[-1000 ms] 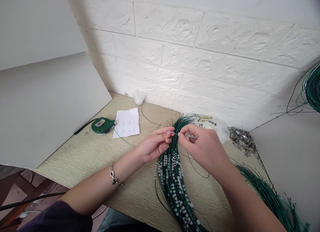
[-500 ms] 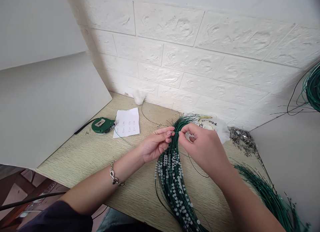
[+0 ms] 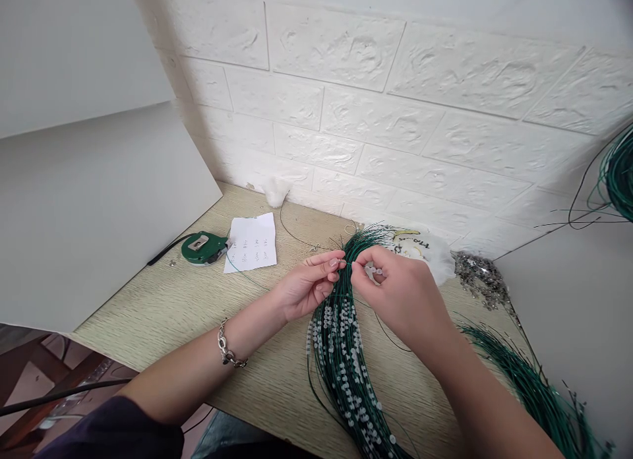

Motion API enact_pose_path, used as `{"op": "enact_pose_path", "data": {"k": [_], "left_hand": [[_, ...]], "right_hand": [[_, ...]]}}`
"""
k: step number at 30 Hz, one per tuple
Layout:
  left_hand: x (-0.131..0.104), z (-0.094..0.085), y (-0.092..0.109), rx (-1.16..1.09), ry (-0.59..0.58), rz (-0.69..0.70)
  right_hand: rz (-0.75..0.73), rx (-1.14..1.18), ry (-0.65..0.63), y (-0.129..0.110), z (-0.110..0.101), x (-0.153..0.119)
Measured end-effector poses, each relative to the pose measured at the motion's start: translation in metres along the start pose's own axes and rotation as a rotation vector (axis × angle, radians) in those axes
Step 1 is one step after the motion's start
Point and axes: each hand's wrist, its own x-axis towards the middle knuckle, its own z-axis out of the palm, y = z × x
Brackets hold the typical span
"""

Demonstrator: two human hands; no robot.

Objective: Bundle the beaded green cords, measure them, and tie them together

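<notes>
A thick bundle of green wires (image 3: 349,367), many carrying small whitish beads, runs down the table and off its front edge. At the narrow upper part of the bundle, my left hand (image 3: 311,281) pinches a thin green wire with thumb and index finger. Just opposite, my right hand (image 3: 403,284) pinches the same thin wire, which crosses the front of the bundle between my fingertips. Several whitish beads (image 3: 374,272) show by the curled fingers of my right hand. The wire ends fan out above both hands.
A green tape measure (image 3: 202,248) and a white paper with writing (image 3: 250,243) lie to the left. Another green wire bundle (image 3: 519,373) rests at the right, near a pile of small dark shiny pieces (image 3: 482,277). A wire coil (image 3: 618,172) hangs at the right edge.
My right fingertips have shifted slightly left, closer to my left fingertips. My left hand and the bundle stay where they were.
</notes>
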Motion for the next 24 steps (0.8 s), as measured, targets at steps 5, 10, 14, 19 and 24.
{"op": "enact_pose_path", "data": {"k": [5,10,14,19,24], "left_hand": [[0.0002,0.0003,0.0003,0.002,0.008,-0.005],[0.0006,-0.0005,-0.0002,0.013,0.009,-0.003],[0.0003,-0.0002,-0.0006,0.028,0.007,0.008],[-0.0001,0.0016,-0.0011,0.035,-0.03,0.008],[0.0005,0.0004,-0.0017,0.037,-0.046,0.01]], "right_hand": [[0.0,-0.012,0.005,0.0002,0.0004,0.0005],[0.008,-0.024,0.007,0.0001,0.0008,-0.0001],[0.003,-0.026,0.003,-0.0015,0.0019,-0.0016],[-0.021,-0.014,0.003,-0.0034,0.0024,-0.0037],[-0.011,-0.019,0.009,-0.0028,0.001,-0.0034]]}}
